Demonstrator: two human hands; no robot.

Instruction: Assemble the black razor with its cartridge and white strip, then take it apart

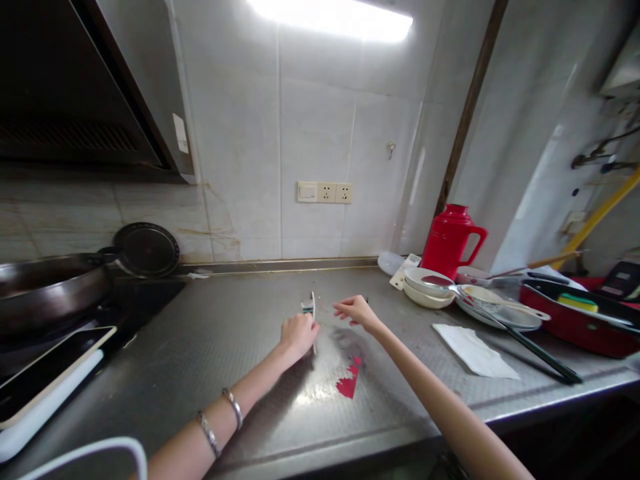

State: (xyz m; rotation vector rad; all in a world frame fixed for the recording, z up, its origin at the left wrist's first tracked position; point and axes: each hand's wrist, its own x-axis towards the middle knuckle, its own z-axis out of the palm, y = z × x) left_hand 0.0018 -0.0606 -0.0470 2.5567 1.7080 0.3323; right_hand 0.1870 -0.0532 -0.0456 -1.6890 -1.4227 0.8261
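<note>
Card (pixel 313 302), or some similar thin white item too small to make out, stands on edge at the middle of the metal tabletop (pixel 240 373). Left hand (pixel 299 332) has its fingers closed on the near end, seemingly to keep it upright while leaving the far end exposed. Right hand (pixel 356 312), loosely curled and seemingly empty, hovers just beside it. Nearer the front edge lies torn red material (pixel 350 383).
</note>
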